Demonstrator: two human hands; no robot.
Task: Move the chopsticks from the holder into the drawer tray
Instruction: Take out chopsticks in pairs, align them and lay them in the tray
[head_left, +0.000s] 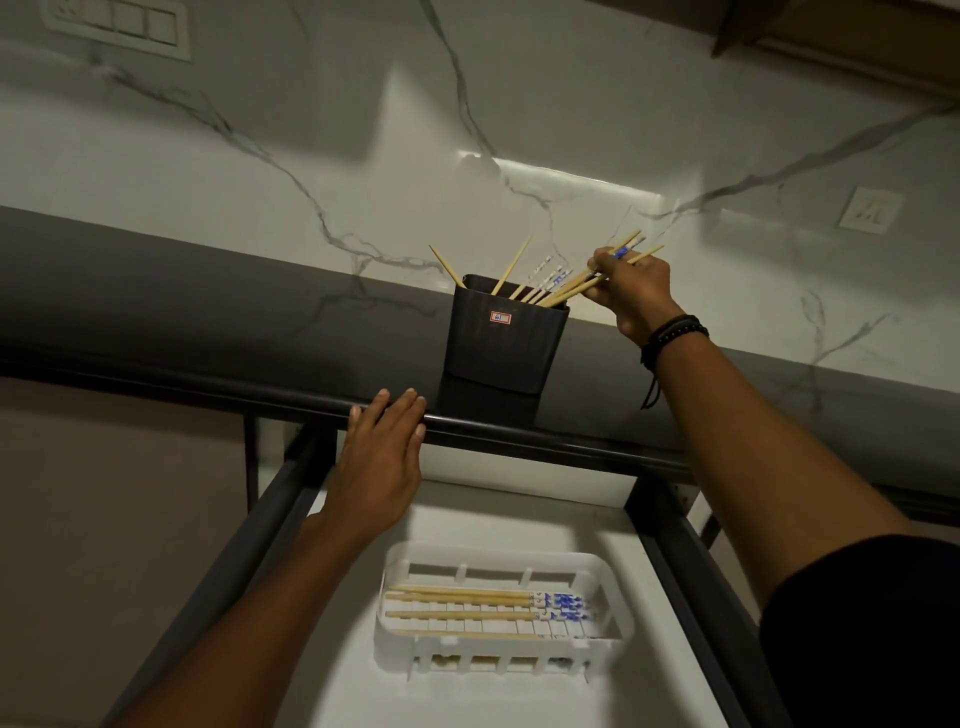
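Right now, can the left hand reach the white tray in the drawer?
Probably yes: the left hand rests on the counter edge, holding nothing, and the white tray lies uncovered below it.

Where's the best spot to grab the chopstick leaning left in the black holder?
Pinch that chopstick by its upper end, from above and left: only that part clears the holder, and it tilts away from the chopsticks the right hand grips.

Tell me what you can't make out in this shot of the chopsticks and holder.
Head view, loose chopsticks: lower ends hidden by the holder wall, count unclear.
Head view, label: print too small.
Head view, gripped chopsticks: right hand hides their number.
Head view, drawer: front cut off by the bottom edge.
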